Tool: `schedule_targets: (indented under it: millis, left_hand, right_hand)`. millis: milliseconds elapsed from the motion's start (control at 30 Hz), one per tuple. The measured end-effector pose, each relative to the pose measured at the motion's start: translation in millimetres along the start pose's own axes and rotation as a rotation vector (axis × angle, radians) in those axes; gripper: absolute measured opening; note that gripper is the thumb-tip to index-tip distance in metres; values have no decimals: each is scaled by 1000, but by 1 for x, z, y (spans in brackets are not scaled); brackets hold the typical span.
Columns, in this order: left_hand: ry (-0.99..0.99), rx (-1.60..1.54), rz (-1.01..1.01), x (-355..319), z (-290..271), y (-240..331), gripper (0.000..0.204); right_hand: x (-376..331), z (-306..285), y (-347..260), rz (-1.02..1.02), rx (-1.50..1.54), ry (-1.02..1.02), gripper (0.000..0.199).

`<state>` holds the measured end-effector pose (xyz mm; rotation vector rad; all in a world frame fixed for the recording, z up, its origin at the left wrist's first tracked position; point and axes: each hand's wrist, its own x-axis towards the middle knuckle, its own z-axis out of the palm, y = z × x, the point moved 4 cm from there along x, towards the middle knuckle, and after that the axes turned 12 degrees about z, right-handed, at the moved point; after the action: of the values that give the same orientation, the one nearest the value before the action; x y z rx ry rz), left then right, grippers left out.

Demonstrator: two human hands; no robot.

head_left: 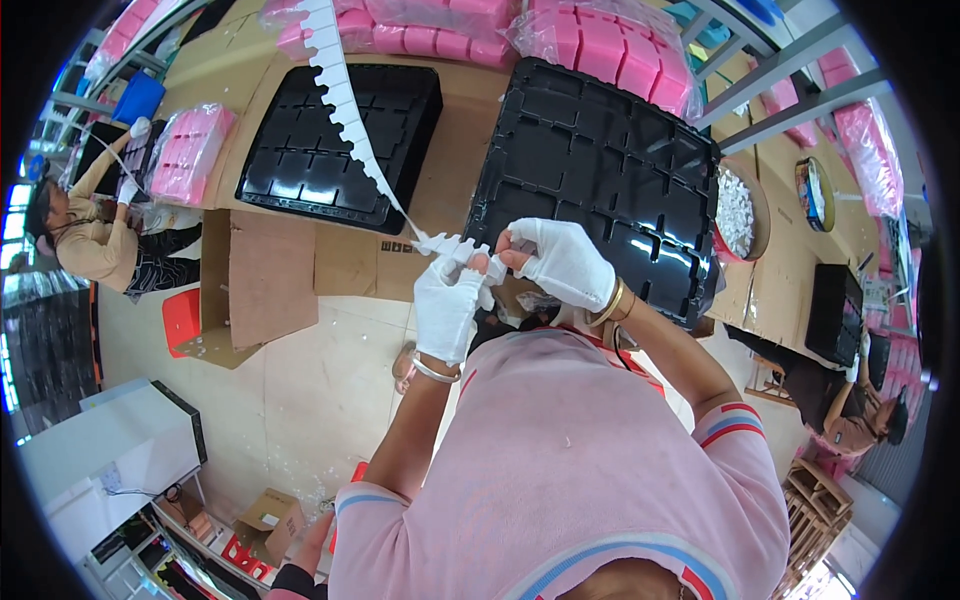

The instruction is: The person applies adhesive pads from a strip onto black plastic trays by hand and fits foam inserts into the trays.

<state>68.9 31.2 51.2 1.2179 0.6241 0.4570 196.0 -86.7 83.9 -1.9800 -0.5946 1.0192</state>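
Note:
A long white notched foam strip (332, 75) hangs down from the top of the view and curves into my hands. My left hand (445, 312), in a white fingerless-tipped glove, is closed around its lower part, with the thumb on top. Gloved the same way, my right hand (568, 262) pinches the strip's end with thumb and forefinger, close beside the left fingers. Both hands are above the near edge of the table, in front of a large black moulded tray (600, 165). A second black tray (335, 145) lies to the left, behind the strip.
Pink foam blocks in clear plastic (615, 50) line the back of the table. A round tub (738, 215) of small white pieces stands right of the trays. An open cardboard box (270, 275) is at the left. Co-workers sit at left (105, 245) and right (845, 405).

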Motion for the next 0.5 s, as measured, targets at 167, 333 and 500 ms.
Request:
schedule_targets:
  millis: [167,333,500]
  left_hand:
    - [1,44,-35,-5,1,4,25]
    - [47,-41,-118,-7,-20,-22,20]
    - [201,-85,-130,-11,-42,-59,13]
  right_hand:
    - [-3,7,1,-124,-215,71,11]
    - [-10,2,-14,-285,-341,188,11]
    - [24,-17,-8,-279,-521,75,7]
